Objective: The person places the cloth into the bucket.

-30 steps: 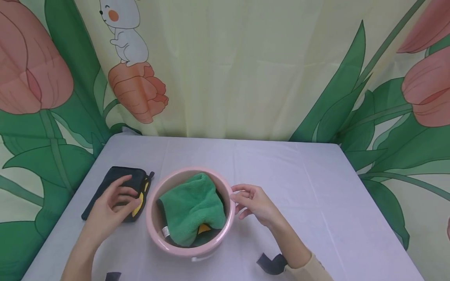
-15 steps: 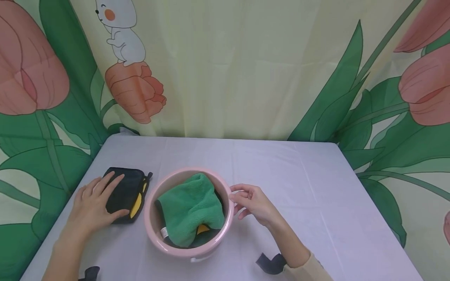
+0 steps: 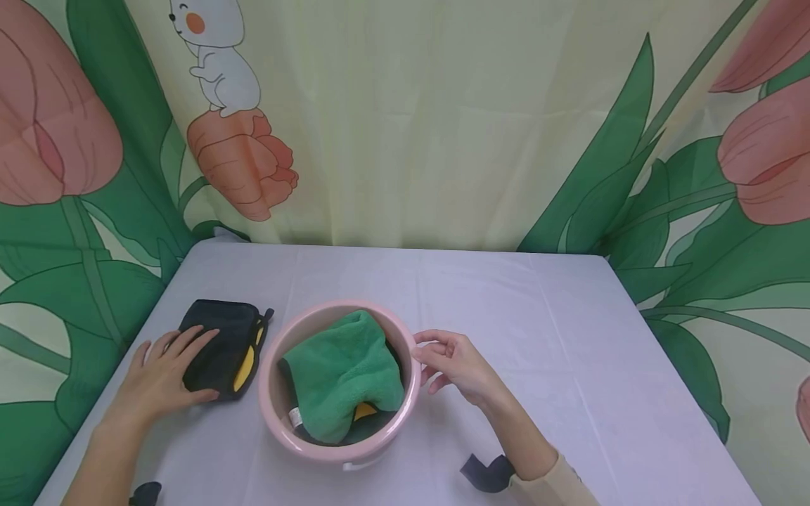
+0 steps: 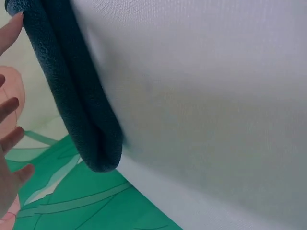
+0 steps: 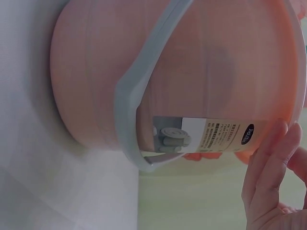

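Note:
A folded dark towel [image 3: 221, 348] with yellow patches along its right edge lies on the table, left of the pink bucket [image 3: 276, 407]. In the left wrist view, the towel [image 4: 72, 91] looks fuzzy and thick. My left hand [image 3: 161, 379] lies with spread fingers over the towel's left and near edges. Crumpled inside the bucket is a green towel [image 3: 348, 372] with dark trim, a white tag and a small yellow patch. My right hand [image 3: 452, 362] touches the bucket's right rim with relaxed fingertips; in the right wrist view, fingers [image 5: 268, 167] meet the outer wall near the rim.
A white tablecloth [image 3: 538, 365] covers the table. The bucket's pale handle [image 5: 129, 96] hangs down its side, near a printed label [image 5: 206, 134]. A curtain [image 3: 430, 126] with tulips, a rabbit and a carrot hangs behind. Dark straps [image 3: 487, 474] show near the wrists.
My left hand has moved left and down from above the dark towel, with its fingers spreading over the towel's left side. The right hand has stayed at the bucket's rim.

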{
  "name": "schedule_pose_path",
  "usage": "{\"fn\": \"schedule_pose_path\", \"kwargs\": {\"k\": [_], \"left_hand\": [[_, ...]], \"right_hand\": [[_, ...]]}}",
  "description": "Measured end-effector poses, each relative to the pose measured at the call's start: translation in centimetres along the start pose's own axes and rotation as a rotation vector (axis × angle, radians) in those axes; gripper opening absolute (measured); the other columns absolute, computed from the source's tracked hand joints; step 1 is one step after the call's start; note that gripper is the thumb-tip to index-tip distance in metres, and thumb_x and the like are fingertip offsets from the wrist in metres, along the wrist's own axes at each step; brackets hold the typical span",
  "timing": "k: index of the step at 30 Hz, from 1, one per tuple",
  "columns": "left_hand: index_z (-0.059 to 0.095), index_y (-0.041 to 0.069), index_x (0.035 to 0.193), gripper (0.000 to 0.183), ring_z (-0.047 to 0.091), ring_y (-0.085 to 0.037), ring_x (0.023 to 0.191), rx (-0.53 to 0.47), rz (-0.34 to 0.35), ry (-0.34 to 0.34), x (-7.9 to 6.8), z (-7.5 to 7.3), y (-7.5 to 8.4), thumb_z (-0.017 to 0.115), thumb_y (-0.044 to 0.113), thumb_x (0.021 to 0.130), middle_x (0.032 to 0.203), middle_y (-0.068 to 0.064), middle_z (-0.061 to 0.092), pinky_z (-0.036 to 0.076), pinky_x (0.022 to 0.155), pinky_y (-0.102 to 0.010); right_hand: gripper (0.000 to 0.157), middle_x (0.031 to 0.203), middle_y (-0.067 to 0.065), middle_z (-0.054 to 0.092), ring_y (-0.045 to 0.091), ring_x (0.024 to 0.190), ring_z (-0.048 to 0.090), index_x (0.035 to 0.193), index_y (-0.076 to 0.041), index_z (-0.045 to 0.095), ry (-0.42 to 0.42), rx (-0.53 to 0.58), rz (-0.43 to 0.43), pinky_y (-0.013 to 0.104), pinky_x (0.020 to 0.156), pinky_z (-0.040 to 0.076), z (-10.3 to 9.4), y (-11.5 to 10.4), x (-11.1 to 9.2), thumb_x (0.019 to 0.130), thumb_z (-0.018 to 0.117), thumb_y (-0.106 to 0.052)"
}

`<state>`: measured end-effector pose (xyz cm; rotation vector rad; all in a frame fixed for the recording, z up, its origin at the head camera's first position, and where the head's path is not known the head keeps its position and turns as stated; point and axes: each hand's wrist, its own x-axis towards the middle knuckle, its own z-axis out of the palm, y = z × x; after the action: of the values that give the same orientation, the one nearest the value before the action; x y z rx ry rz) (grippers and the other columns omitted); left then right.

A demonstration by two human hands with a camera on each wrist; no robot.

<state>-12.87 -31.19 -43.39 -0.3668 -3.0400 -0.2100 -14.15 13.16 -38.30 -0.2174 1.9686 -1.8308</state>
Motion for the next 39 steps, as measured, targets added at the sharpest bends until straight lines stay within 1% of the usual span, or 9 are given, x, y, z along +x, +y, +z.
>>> {"fn": "schedule_pose_path", "kwargs": {"k": [4,7,11,14,17,21,27,34,39], "left_hand": [[0.029,0.02,0.139,0.101,0.026,-0.045,0.12,0.014,0.027,-0.026,0.4,0.3,-0.3,0.079,0.046,0.056,0.136,-0.017,0.032,0.015,0.094,-0.068],[0.031,0.018,0.138,0.097,0.026,-0.044,0.12,0.0,0.039,-0.062,0.7,0.8,-0.4,0.079,0.043,0.057,0.136,-0.018,0.033,0.017,0.093,-0.067],[0.036,0.015,0.134,0.091,0.027,-0.043,0.119,-0.01,0.032,-0.103,0.9,1.4,-0.4,0.078,0.04,0.058,0.133,-0.019,0.036,0.018,0.093,-0.066],[0.04,0.013,0.132,0.087,0.029,-0.043,0.118,-0.001,0.031,-0.114,1.1,1.8,-0.4,0.078,0.039,0.058,0.131,-0.021,0.039,0.019,0.093,-0.067],[0.044,0.011,0.129,0.083,0.031,-0.044,0.116,-0.002,0.029,-0.123,1.2,2.1,-0.3,0.077,0.04,0.058,0.129,-0.022,0.042,0.019,0.093,-0.068],[0.049,0.01,0.126,0.079,0.034,-0.044,0.114,-0.017,0.02,-0.123,1.2,2.4,-0.2,0.075,0.039,0.057,0.127,-0.023,0.044,0.021,0.093,-0.068],[0.052,0.008,0.123,0.075,0.037,-0.045,0.112,-0.021,0.03,-0.115,1.4,2.8,0.0,0.075,0.036,0.058,0.125,-0.023,0.046,0.021,0.094,-0.066],[0.052,0.006,0.123,0.072,0.038,-0.044,0.112,0.006,0.057,-0.108,1.5,3.2,0.0,0.078,0.031,0.061,0.125,-0.023,0.047,0.019,0.097,-0.064],[0.053,0.007,0.123,0.066,0.038,-0.043,0.113,0.023,0.08,-0.089,1.6,3.5,-0.1,0.077,0.029,0.066,0.123,-0.022,0.048,0.018,0.099,-0.062]], "right_hand": [[0.04,0.081,0.005,0.068,0.018,0.062,0.063,0.118,0.006,0.052,0.001,-0.008,-0.01,0.024,0.05,0.052,0.0,0.0,0.0,0.086,0.063,-0.017],[0.041,0.082,0.006,0.068,0.019,0.063,0.063,0.118,0.006,0.052,0.001,-0.007,-0.009,0.024,0.05,0.053,0.0,0.0,0.0,0.086,0.063,-0.017],[0.041,0.082,0.006,0.068,0.017,0.062,0.063,0.118,0.006,0.052,-0.005,-0.004,-0.007,0.025,0.051,0.053,0.1,0.1,0.1,0.086,0.063,-0.018],[0.041,0.081,0.006,0.068,0.015,0.061,0.063,0.118,0.006,0.051,-0.01,-0.003,-0.016,0.025,0.051,0.053,0.1,0.1,0.2,0.086,0.062,-0.017],[0.041,0.08,0.005,0.068,0.017,0.062,0.063,0.118,0.007,0.051,-0.012,0.002,-0.019,0.025,0.05,0.053,0.2,0.0,0.2,0.086,0.062,-0.016],[0.04,0.08,0.005,0.068,0.019,0.063,0.064,0.118,0.007,0.051,-0.011,0.007,-0.012,0.025,0.051,0.053,0.2,0.1,0.1,0.086,0.062,-0.016],[0.041,0.082,0.007,0.068,0.014,0.061,0.063,0.118,0.006,0.051,-0.001,-0.004,-0.006,0.025,0.051,0.053,0.1,0.1,0.0,0.086,0.062,-0.017],[0.041,0.082,0.007,0.068,0.014,0.062,0.063,0.118,0.006,0.051,0.004,-0.01,-0.004,0.025,0.051,0.053,0.1,0.0,0.0,0.086,0.062,-0.017],[0.041,0.083,0.007,0.068,0.013,0.062,0.064,0.118,0.007,0.051,0.003,-0.005,-0.009,0.024,0.051,0.053,0.2,0.0,0.0,0.086,0.062,-0.017]]}}
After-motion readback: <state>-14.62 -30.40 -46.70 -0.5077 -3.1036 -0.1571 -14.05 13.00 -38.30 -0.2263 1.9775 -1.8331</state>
